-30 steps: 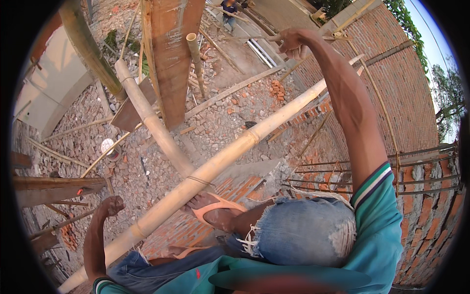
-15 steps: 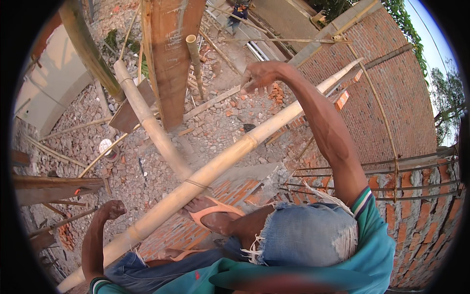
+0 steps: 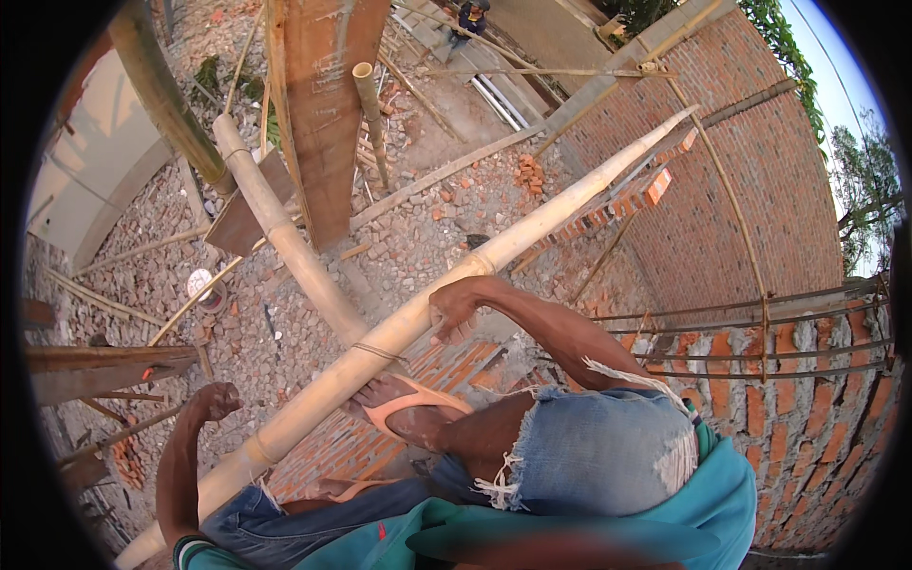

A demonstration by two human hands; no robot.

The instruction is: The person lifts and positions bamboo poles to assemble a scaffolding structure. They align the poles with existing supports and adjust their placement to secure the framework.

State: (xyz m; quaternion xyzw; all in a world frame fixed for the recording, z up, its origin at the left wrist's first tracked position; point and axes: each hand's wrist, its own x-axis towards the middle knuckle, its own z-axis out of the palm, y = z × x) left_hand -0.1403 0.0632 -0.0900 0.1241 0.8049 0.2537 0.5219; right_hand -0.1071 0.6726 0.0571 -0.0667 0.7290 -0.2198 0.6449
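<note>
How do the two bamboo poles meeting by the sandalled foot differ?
The long pole runs from lower left to upper right; the shorter-looking pole slants down from upper left. The long pole passes in front, while the shorter-looking pole disappears behind it. The right hand overlaps the long pole, not the shorter-looking pole. Both are pale, jointed bamboo.

Right hand (image 3: 463, 309) at bamboo pole (image 3: 560, 211), rubble (image 3: 418, 223)

Open: between left hand (image 3: 218, 401) and crossing pole (image 3: 306, 260) | Barred: long pole (image 3: 532, 228) ahead of right hand (image 3: 460, 309) | Beyond: upright board (image 3: 328, 123)
</note>
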